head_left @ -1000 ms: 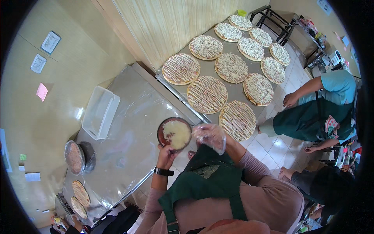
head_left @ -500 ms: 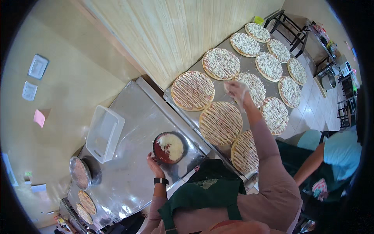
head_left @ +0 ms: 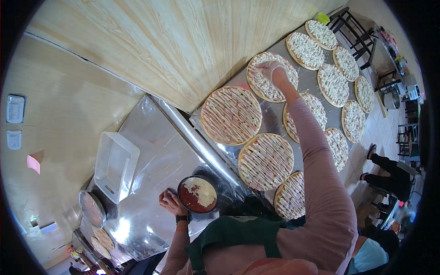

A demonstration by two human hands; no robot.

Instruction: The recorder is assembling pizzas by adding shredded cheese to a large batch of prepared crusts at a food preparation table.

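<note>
My right hand [head_left: 272, 74], in a clear plastic glove, is over a round pizza [head_left: 283, 95] strewn with white shreds. Its fingers look stretched out, slightly blurred, and hide part of the topping. Beside a dark-rimmed round bowl [head_left: 188, 204], my left hand [head_left: 171, 203] rests on the metal table with fingers bent and apart. The bowl holds shredded white cheese [head_left: 205, 192] on one side and a red-brown layer on the other. Closer to me lie pizzas with pale sauce stripes, among them one at the left [head_left: 231, 115] and one nearer [head_left: 266, 162].
Several shred-topped pizzas [head_left: 333, 85] cover the far part of the right table. A clear plastic tub [head_left: 116, 165] and a round container [head_left: 91, 209] stand on the left metal table [head_left: 151, 151]. A pale wood-grain panel [head_left: 151, 50] rises behind. Another person's legs [head_left: 389, 176] show at right.
My right hand has moved left and away from me, onto the shred-topped pizza. My left hand has shifted along the bowl's left side. The view has turned, and the person at right appears elsewhere.
</note>
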